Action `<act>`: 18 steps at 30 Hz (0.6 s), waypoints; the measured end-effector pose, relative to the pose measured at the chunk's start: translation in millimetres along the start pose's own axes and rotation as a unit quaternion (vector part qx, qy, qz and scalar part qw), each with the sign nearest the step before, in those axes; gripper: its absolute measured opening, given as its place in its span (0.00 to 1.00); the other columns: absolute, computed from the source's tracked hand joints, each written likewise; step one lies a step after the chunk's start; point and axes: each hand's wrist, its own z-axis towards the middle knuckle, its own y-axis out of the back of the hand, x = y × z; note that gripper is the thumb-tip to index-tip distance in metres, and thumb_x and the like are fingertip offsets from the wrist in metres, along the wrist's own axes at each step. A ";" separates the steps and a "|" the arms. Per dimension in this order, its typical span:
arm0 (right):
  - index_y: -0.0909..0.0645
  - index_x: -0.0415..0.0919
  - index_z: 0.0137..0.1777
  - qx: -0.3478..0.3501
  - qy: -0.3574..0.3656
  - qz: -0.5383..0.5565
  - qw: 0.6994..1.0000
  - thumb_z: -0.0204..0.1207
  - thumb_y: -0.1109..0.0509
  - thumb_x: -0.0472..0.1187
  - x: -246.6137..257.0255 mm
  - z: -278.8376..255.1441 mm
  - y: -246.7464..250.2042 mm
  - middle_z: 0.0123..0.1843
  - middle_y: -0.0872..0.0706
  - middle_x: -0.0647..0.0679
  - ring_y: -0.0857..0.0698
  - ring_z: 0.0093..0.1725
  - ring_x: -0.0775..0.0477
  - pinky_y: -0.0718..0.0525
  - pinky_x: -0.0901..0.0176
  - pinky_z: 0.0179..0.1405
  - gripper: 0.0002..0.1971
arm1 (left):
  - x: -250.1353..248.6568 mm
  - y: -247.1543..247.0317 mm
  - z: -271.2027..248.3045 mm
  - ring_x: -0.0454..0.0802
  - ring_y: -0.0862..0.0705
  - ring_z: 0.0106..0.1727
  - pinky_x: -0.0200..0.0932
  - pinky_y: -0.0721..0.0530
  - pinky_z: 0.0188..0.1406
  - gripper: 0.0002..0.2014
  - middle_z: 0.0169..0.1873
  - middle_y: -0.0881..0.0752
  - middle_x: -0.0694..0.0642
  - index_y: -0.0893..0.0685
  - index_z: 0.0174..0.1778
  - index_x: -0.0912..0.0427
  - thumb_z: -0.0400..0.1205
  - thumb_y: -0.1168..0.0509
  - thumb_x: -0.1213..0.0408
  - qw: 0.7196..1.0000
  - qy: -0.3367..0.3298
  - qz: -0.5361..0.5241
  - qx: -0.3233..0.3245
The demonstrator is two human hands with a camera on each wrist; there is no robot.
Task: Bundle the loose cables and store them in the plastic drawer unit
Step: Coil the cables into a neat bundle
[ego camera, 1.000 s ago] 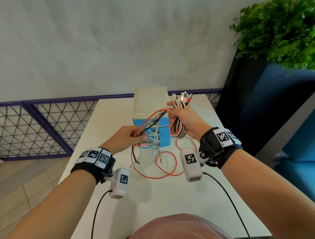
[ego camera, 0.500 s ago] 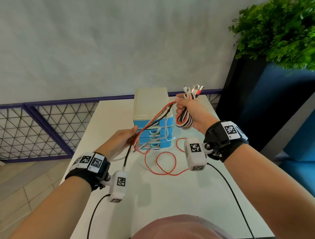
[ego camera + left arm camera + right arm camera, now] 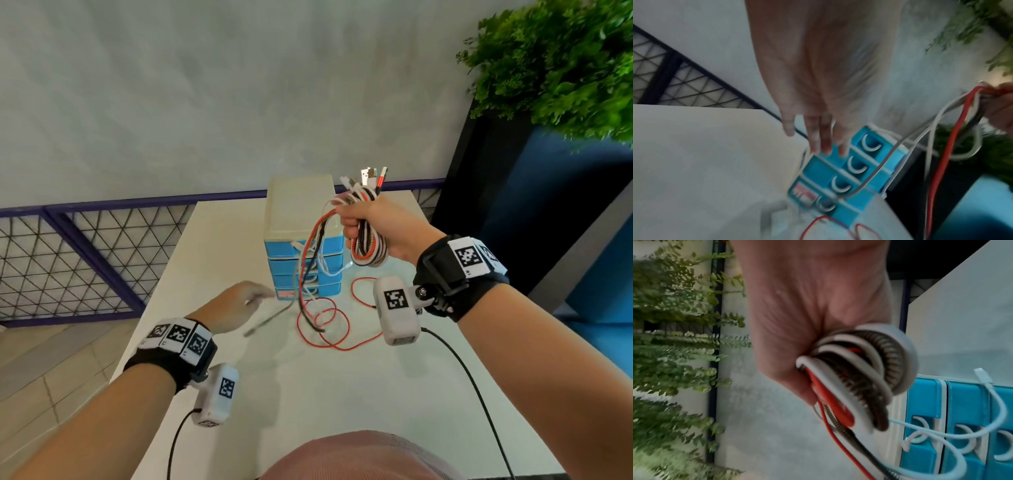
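Note:
My right hand (image 3: 356, 224) grips a coiled bundle of red, white, black and braided cables (image 3: 370, 247) just right of the drawer unit's top, plug ends sticking up above the fist. In the right wrist view the coil (image 3: 861, 378) bulges from the fist (image 3: 807, 318). Loose tails (image 3: 310, 260) hang from it across the front of the blue drawer unit (image 3: 301, 209) and end in red loops (image 3: 325, 325) on the table. My left hand (image 3: 239, 303), blurred, is low and left of the unit with straight fingers (image 3: 822, 139) holding nothing. All the drawers (image 3: 851, 168) look closed.
The white table (image 3: 342, 404) is narrow, with a purple mesh railing (image 3: 68, 260) left and behind. A dark planter wall (image 3: 496, 222) with a green plant (image 3: 565, 61) stands close on the right. Black wrist-camera leads (image 3: 466, 380) trail over the near table.
My right hand has lifted the bundle up and to the right. My left hand has let go of the cable tails and dropped back to the left; the tails now hang free.

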 end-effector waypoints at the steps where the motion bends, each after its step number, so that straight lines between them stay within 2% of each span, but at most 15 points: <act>1: 0.24 0.39 0.50 0.011 -0.002 -0.023 1.000 0.81 0.35 0.33 -0.4 -0.6 -2.5 0.28 0.25 0.49 0.24 0.25 0.54 0.18 0.61 0.28 0.01 | -9.1 6.0 1.3 0.43 0.24 0.64 0.29 0.33 0.61 0.15 0.59 0.21 0.48 0.19 0.65 0.54 0.87 0.46 0.67 0.998 -0.010 0.003 -0.057; 3: 0.23 0.38 0.54 0.035 -0.005 -0.061 0.998 0.81 0.34 0.33 -2.4 -1.2 -9.1 0.28 0.25 0.49 0.24 0.25 0.53 0.17 0.58 0.30 0.04 | -36.7 19.0 1.9 0.43 0.25 0.65 0.30 0.33 0.61 0.15 0.62 0.21 0.49 0.21 0.67 0.55 0.87 0.46 0.60 0.983 -0.039 -0.059 -0.169; 4: 0.23 0.38 0.56 0.047 -0.004 -0.075 0.996 0.81 0.34 0.32 -3.3 -1.4 -13.2 0.28 0.25 0.49 0.24 0.25 0.52 0.18 0.57 0.30 0.06 | -54.2 26.0 1.4 0.41 0.24 0.65 0.30 0.31 0.60 0.17 0.64 0.20 0.48 0.21 0.68 0.54 0.87 0.46 0.54 0.973 -0.052 -0.118 -0.190; 5: 0.22 0.37 0.55 0.058 -0.002 -0.088 0.994 0.80 0.34 0.32 -4.5 -0.8 -17.7 0.27 0.24 0.49 0.24 0.25 0.52 0.18 0.56 0.30 0.06 | -72.4 32.8 0.4 0.39 0.23 0.66 0.31 0.29 0.60 0.20 0.65 0.20 0.46 0.22 0.68 0.52 0.85 0.46 0.48 0.966 -0.068 -0.173 -0.180; 7: 0.19 0.38 0.49 0.079 0.005 -0.121 0.990 0.79 0.31 0.33 -4.9 -0.8 -25.0 0.27 0.22 0.49 0.23 0.25 0.53 0.19 0.57 0.31 0.02 | -103.1 41.6 -0.4 0.34 0.22 0.65 0.33 0.25 0.62 0.24 0.68 0.22 0.41 0.25 0.69 0.48 0.80 0.45 0.41 0.966 -0.108 -0.208 -0.107; 9: 0.16 0.40 0.43 0.076 0.015 -0.143 0.987 0.77 0.30 0.34 -3.4 -1.7 -28.7 0.28 0.19 0.47 0.22 0.26 0.52 0.19 0.57 0.33 0.03 | -119.5 43.8 3.6 0.30 0.19 0.60 0.30 0.21 0.58 0.23 0.67 0.22 0.40 0.28 0.69 0.51 0.80 0.40 0.45 0.972 -0.142 -0.184 -0.038; 10: 0.17 0.40 0.43 0.069 0.019 -0.140 0.988 0.78 0.30 0.34 -2.3 -1.9 -27.8 0.28 0.19 0.46 0.21 0.26 0.52 0.18 0.57 0.34 0.03 | -122.9 42.9 6.6 0.31 0.15 0.54 0.28 0.19 0.53 0.19 0.59 0.17 0.42 0.26 0.66 0.53 0.82 0.40 0.50 0.970 -0.151 -0.187 -0.024; 11: 0.18 0.39 0.46 0.064 0.022 -0.127 0.990 0.78 0.31 0.34 -1.1 -2.1 -26.0 0.28 0.20 0.46 0.21 0.26 0.52 0.18 0.57 0.34 0.02 | -124.3 40.8 8.6 0.35 0.13 0.45 0.29 0.18 0.47 0.12 0.45 0.14 0.44 0.23 0.60 0.55 0.84 0.41 0.54 0.966 -0.152 -0.206 -0.025; 12: 0.19 0.38 0.50 0.058 0.025 -0.107 0.992 0.79 0.32 0.34 1.2 -3.3 -23.6 0.28 0.21 0.47 0.22 0.26 0.52 0.18 0.57 0.33 0.02 | -123.9 38.4 9.9 0.41 0.13 0.35 0.32 0.17 0.42 0.09 0.32 0.17 0.47 0.21 0.52 0.56 0.85 0.43 0.57 0.959 -0.148 -0.238 -0.033; 13: 0.21 0.38 0.53 0.047 0.028 -0.085 0.995 0.80 0.33 0.33 2.9 -3.8 -20.4 0.28 0.23 0.48 0.22 0.26 0.52 0.18 0.58 0.31 0.04 | -120.1 35.4 12.5 0.45 0.17 0.26 0.36 0.16 0.40 0.11 0.24 0.24 0.48 0.21 0.45 0.57 0.86 0.46 0.58 0.953 -0.139 -0.265 -0.039; 14: 0.23 0.38 0.55 0.033 0.031 -0.062 0.997 0.81 0.33 0.33 4.9 -3.7 -16.7 0.28 0.25 0.48 0.23 0.25 0.53 0.18 0.59 0.30 0.06 | -116.4 32.1 13.9 0.45 0.23 0.21 0.41 0.15 0.40 0.14 0.21 0.29 0.48 0.22 0.41 0.58 0.87 0.47 0.58 0.950 -0.127 -0.284 -0.039; 16: 0.24 0.37 0.57 0.005 0.037 -0.037 0.999 0.81 0.33 0.33 6.9 -2.9 -11.5 0.29 0.26 0.47 0.24 0.25 0.53 0.17 0.60 0.28 0.07 | -109.1 26.0 14.8 0.44 0.33 0.19 0.49 0.17 0.40 0.16 0.21 0.33 0.48 0.26 0.37 0.57 0.88 0.50 0.56 0.951 -0.116 -0.286 -0.025; 18: 0.24 0.37 0.57 -0.017 0.037 -0.034 0.999 0.81 0.33 0.32 4.9 -0.6 -10.6 0.30 0.26 0.47 0.24 0.25 0.53 0.18 0.62 0.26 0.07 | -103.2 21.5 13.8 0.43 0.34 0.20 0.51 0.21 0.38 0.17 0.21 0.33 0.49 0.29 0.35 0.57 0.88 0.51 0.55 0.956 -0.117 -0.270 -0.003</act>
